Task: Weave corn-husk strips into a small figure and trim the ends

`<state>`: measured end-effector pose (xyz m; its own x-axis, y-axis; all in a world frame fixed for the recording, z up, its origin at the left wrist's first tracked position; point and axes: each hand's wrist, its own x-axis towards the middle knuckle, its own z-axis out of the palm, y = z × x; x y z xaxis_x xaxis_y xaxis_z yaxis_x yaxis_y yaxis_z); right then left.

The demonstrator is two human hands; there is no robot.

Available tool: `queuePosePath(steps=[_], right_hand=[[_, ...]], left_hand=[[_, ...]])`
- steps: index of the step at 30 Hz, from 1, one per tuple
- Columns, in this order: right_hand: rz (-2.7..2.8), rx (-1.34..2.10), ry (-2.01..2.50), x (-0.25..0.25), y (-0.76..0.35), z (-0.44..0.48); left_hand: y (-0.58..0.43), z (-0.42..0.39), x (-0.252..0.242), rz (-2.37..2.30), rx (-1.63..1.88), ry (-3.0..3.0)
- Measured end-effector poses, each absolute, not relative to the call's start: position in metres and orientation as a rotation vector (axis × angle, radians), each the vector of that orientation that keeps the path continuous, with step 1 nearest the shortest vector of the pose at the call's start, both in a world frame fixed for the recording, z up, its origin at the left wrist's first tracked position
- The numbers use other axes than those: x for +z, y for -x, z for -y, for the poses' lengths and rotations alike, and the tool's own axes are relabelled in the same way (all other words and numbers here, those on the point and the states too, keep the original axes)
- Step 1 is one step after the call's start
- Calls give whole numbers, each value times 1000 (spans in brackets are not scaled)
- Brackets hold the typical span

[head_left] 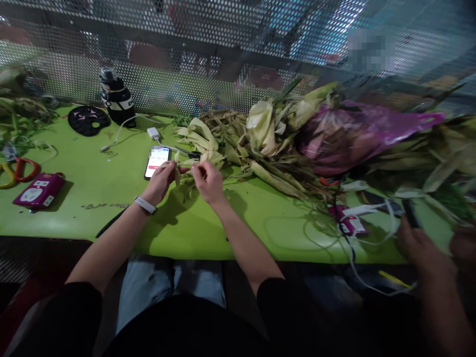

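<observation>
My left hand [162, 179], with a pale band on its wrist, is closed on a strip of corn husk [177, 173] above the green table. Close beside it on the right, my right hand [207, 181] has its fingers pinched together at the husk's other side. What sits in that pinch is too small to make out. A small dark reddish bit [183, 170] shows between the hands. Just behind my left hand a lit phone [157, 159] lies on the table. More pale husks [201, 136] lie right behind my fingers.
A heap of husks [260, 129] and a pink plastic bag [334, 144] fill the back right. On the left are a black bottle [118, 101], a black mask-like piece [88, 121], scissors [27, 169] and a purple power socket [40, 191]. Another person's hand [420, 245] is at right among cables.
</observation>
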<state>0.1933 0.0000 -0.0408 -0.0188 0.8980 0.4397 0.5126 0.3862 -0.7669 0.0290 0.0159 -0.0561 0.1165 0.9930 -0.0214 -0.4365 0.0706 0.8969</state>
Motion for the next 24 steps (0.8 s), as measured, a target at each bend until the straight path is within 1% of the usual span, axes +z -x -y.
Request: queuePosePath(steps=[4,8,13,16,18,20,22,24], right_hand=[[1888,762,1224,-50,-180,3],[1780,1047,1093,-61,-174,0],[1693,1305,920,-56,-175,1],[1707,1388,890,-51,-174,3],[1718,1405,893,-51,-173,4],[1756,1349,928,-51,-174,4],[1813,1158,1007,-49,-178,6],[1810,896,1087,-44,-184,8]], left_hand=[[-36,-11,-54,-834,1300,-895],[-38,-9,-55,-803,1282,-976],[-35,-8,-55,-848,1284,-1063],[-34,-9,-55,-859,1320,-1080],[-33,-10,-54,-856,1347,-1087],[-32,-11,-52,-860,1340,-1106],[-30,-11,-50,-885,1304,-1151],[-29,-10,-48,-906,1259,-1206]])
